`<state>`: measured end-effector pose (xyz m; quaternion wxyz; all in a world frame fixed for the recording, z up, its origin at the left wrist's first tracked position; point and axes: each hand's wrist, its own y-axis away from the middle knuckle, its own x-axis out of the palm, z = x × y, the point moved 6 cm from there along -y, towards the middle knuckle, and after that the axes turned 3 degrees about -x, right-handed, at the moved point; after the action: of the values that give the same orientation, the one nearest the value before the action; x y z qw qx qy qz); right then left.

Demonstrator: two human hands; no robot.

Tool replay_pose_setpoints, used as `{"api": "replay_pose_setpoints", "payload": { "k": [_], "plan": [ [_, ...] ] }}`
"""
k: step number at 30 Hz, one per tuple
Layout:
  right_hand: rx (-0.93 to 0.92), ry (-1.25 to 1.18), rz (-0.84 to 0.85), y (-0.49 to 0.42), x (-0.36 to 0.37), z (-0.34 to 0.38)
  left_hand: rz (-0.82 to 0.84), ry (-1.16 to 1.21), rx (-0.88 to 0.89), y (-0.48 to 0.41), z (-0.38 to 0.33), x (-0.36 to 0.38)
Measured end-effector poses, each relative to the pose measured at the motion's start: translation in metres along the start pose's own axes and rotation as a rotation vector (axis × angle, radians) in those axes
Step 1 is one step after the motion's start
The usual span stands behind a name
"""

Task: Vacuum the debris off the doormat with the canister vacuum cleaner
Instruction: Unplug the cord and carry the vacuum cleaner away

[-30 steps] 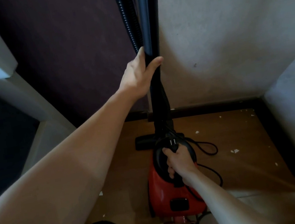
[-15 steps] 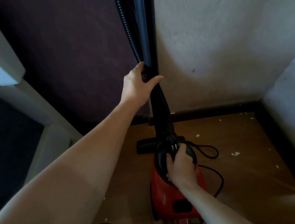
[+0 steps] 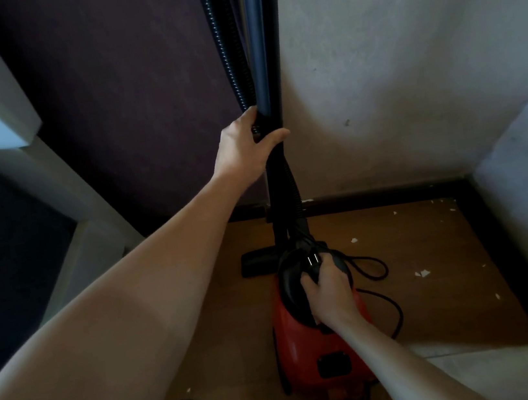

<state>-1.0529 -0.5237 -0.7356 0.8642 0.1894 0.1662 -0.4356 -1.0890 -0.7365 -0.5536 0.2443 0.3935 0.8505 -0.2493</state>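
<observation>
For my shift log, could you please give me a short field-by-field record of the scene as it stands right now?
Left hand: grips the upright wand, beside the ribbed hose
Right hand: grips the plug on top of the red canister
Floor nozzle: flat on the brown floor, beyond the canister
Cord: lies in loose loops to the right of the canister
Debris: white scraps scattered on the floor, not yet vacuumed
</observation>
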Motion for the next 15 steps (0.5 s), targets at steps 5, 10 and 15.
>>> {"api": "replay_pose_setpoints", "payload": {
  "k": [5,10,15],
  "plan": [
    [0.006,-0.027,-0.012,0.0,0.002,-0.001,0.014,-0.009,0.023,-0.007,0.002,0.001],
    [0.022,-0.04,-0.003,0.002,0.007,-0.001,0.029,0.003,-0.003,-0.003,0.008,0.0],
    [0.046,-0.081,0.032,0.007,0.006,0.003,-0.007,0.053,-0.04,0.007,0.004,0.001]
  ]
}}
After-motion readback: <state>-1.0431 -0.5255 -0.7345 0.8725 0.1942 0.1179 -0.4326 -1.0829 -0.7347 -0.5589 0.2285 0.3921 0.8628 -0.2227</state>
